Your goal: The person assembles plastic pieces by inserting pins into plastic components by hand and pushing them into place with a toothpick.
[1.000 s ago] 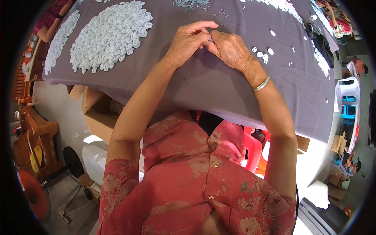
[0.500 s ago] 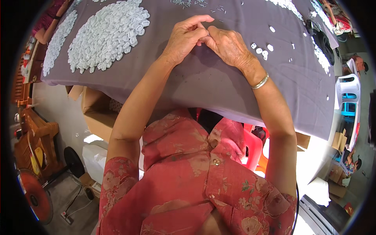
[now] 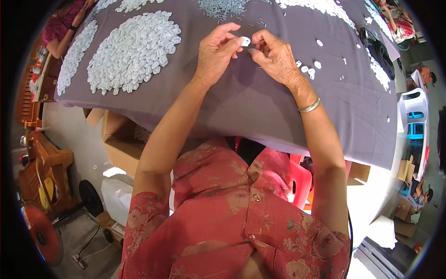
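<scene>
Above the grey-brown cloth, my left hand (image 3: pixel 215 55) pinches a small white oval plastic piece (image 3: pixel 245 41) between thumb and fingers. The piece has dark openings in its face. Just to its right is my right hand (image 3: pixel 276 58), thumb and fingers curled toward the piece but apart from it. Whatever may lie between those fingertips is too small to make out. To the left spreads a big heap of similar white pieces (image 3: pixel 132 53). Beyond my hands lies a pile of small grey pins (image 3: pixel 222 6), with some scattered nearer. Several loose white pieces (image 3: pixel 311 74) rest right of my right hand.
The cloth-covered table (image 3: pixel 334 121) reaches close to my body. More white pieces (image 3: pixel 320 7) line its far side. Another person (image 3: pixel 62 30) sits at the far left. A cardboard box (image 3: pixel 120 139) stands under the left edge, and a red chair (image 3: pixel 301 183) below the table.
My hands have come apart, and the white piece now shows in my left fingers. The view has shifted, bringing more of the pin pile into sight.
</scene>
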A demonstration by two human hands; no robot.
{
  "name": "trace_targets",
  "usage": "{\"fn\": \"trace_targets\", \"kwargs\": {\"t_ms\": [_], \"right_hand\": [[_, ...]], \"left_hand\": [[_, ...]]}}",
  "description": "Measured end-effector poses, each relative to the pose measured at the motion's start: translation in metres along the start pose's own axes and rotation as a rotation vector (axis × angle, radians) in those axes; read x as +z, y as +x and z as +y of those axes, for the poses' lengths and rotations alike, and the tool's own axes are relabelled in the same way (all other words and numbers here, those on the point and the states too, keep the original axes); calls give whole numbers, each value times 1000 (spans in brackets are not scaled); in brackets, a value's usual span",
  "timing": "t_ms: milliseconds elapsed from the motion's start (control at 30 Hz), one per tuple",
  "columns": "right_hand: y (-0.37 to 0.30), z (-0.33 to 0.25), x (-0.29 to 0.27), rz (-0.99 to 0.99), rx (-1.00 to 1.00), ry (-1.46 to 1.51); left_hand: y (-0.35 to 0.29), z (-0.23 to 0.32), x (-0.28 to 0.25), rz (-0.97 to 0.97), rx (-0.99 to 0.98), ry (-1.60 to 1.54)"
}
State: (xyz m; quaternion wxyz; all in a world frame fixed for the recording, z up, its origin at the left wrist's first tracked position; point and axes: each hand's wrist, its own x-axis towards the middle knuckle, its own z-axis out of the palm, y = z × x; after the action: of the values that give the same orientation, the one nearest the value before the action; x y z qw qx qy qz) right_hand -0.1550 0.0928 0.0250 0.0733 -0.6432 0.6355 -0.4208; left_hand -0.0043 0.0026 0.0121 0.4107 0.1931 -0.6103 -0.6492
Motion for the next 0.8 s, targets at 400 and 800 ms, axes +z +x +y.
{"fn": "trace_targets", "kwargs": {"t_ms": [400,800], "right_hand": [[4,-4,-3,-96,313,441],[4,-13,-5,-119,413,526]], "left_hand": [[-1,3,2,-24,3,49],[-2,4,1,-20,12,14]]}}
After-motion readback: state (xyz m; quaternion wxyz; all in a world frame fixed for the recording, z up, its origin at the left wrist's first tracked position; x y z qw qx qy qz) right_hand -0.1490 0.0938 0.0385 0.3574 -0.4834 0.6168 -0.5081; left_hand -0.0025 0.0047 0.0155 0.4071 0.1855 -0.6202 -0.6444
